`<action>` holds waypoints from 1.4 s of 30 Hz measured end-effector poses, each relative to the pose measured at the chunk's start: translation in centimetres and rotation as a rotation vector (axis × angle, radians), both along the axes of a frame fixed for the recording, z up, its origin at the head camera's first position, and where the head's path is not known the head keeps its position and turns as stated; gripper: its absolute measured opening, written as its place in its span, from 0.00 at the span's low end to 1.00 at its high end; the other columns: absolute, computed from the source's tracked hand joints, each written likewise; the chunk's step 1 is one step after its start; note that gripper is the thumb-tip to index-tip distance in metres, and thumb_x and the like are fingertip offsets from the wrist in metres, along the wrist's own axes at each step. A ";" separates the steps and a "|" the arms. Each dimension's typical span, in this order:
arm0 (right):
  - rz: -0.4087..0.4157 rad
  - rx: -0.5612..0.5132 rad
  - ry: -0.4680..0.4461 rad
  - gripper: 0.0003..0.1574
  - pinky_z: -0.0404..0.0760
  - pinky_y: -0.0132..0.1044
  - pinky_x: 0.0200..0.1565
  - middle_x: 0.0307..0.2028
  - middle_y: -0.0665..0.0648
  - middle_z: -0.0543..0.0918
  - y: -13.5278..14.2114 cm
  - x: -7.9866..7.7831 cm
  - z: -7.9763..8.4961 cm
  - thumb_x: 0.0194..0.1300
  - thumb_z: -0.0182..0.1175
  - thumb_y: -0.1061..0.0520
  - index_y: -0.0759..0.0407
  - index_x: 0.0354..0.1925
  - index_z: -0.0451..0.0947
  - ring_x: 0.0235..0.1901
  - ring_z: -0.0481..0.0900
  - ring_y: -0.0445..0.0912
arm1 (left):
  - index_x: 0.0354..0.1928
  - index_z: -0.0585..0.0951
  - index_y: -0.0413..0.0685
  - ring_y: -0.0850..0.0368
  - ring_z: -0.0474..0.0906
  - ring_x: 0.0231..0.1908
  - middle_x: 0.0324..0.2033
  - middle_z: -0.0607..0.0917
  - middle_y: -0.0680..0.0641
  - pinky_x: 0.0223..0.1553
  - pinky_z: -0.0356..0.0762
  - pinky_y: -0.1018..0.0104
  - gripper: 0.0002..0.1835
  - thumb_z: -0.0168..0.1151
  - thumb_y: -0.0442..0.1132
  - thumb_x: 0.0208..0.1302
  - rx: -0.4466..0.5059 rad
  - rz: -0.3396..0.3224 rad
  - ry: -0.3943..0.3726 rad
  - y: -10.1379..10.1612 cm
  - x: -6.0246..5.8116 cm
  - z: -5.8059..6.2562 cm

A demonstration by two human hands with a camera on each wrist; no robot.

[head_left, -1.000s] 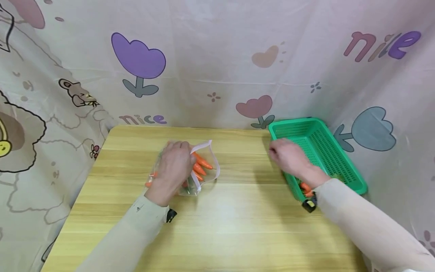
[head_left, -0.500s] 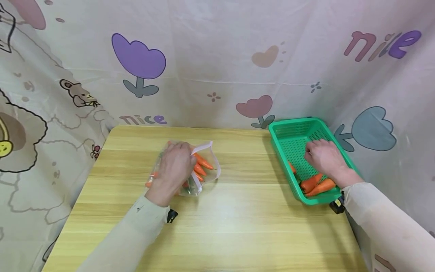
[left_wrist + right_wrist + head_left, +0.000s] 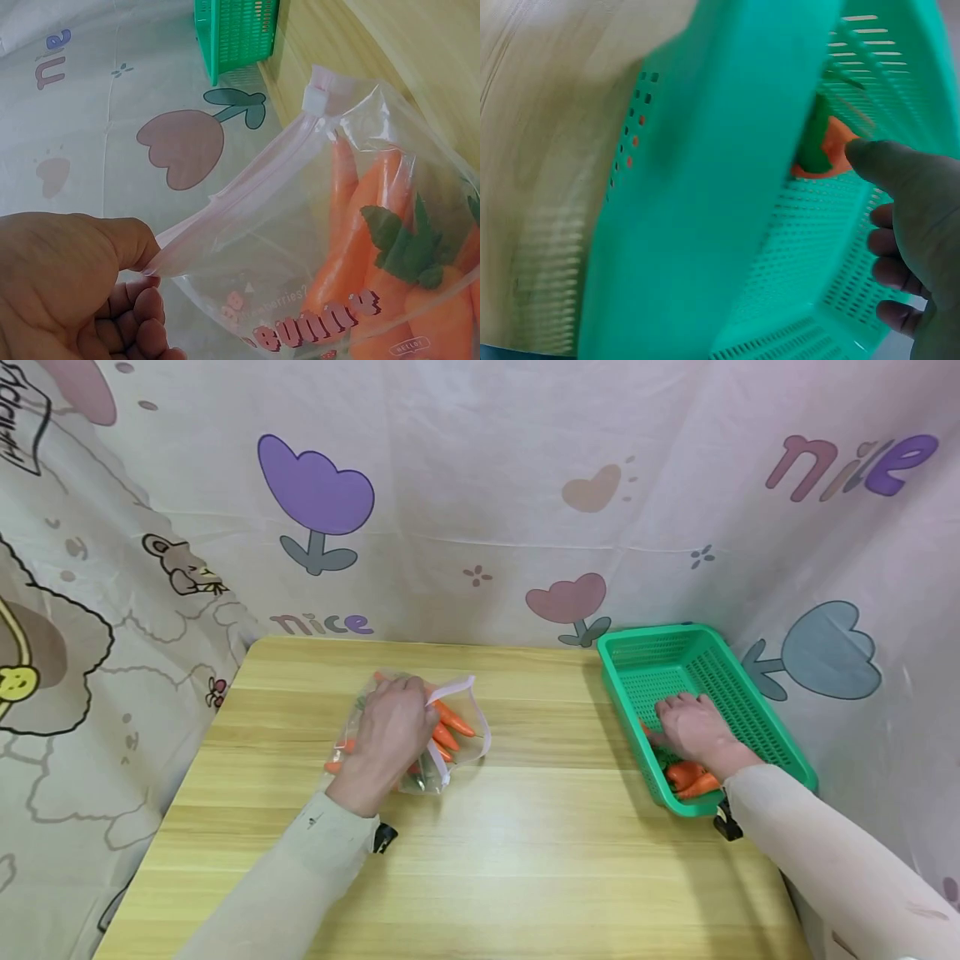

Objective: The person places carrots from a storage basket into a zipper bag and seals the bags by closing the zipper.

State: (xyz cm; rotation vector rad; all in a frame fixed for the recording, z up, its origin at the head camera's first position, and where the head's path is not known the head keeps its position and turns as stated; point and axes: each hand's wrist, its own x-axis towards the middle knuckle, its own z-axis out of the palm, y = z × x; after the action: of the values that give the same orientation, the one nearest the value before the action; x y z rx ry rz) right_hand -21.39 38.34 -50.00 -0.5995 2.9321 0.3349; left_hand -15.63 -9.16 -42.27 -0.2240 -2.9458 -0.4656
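In the left wrist view, thumb and fingers of my left hand [image 3: 112, 277] pinch a corner of a clear zip bag [image 3: 247, 187] with pink lettering and a white slider. Several orange carrots [image 3: 341, 259] with green tops show through its plastic. The bag lies on the table, its mouth facing right in the head view. My right hand [image 3: 693, 731] is inside the green basket [image 3: 797, 768], its thumb apart from the loosely bent fingers. A carrot [image 3: 838, 142] with a green top lies at the thumb tip in the right wrist view. More carrots [image 3: 682, 775] lie at the basket's near end.
A wooden table [image 3: 525, 860] carries the bag at left of centre and the basket at its right edge. Behind it hangs a patterned curtain [image 3: 450, 468], which also runs along both sides. The basket's walls stand around my right hand.
My right hand went from the basket's left rim to over its right side, then back left and down toward a carrot. My left hand stays at the bag.
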 end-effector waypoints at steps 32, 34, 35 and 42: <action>-0.062 0.062 -0.092 0.35 0.69 0.61 0.48 0.54 0.69 0.81 2.3 -3.9 -0.9 0.72 0.65 0.41 0.68 0.60 0.78 0.50 0.71 0.64 | 0.44 0.82 0.37 0.46 0.75 0.34 0.31 0.82 0.45 0.45 0.76 0.50 0.09 0.65 0.37 0.68 0.033 0.010 -0.043 0.1 0.3 0.2; -0.060 0.067 -0.097 0.34 0.69 0.63 0.49 0.53 0.69 0.81 2.2 -4.1 -0.8 0.72 0.64 0.42 0.69 0.60 0.78 0.50 0.71 0.64 | 0.46 0.83 0.36 0.46 0.76 0.35 0.32 0.83 0.45 0.46 0.76 0.50 0.10 0.65 0.36 0.68 0.055 0.007 -0.053 0.1 0.3 0.2; -0.056 0.072 -0.100 0.34 0.69 0.64 0.50 0.54 0.69 0.81 2.2 -4.1 -0.8 0.73 0.64 0.42 0.69 0.61 0.78 0.51 0.71 0.64 | 0.46 0.83 0.37 0.46 0.76 0.35 0.33 0.83 0.45 0.46 0.76 0.50 0.10 0.65 0.36 0.68 0.063 0.006 -0.056 0.2 0.3 0.2; -0.091 0.032 -0.158 0.28 0.67 0.71 0.52 0.57 0.71 0.81 3.1 -4.4 -1.2 0.74 0.62 0.48 0.68 0.60 0.79 0.54 0.70 0.66 | 0.40 0.81 0.38 0.47 0.75 0.33 0.29 0.80 0.46 0.42 0.77 0.51 0.09 0.66 0.38 0.67 0.018 0.019 -0.034 0.3 0.4 0.2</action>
State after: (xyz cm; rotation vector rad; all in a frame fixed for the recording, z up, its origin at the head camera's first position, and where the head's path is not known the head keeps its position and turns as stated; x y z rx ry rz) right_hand -25.77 41.47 -51.19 -0.4641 2.7858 0.3079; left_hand -15.18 -8.85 -42.04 -0.1879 -2.9723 -0.4977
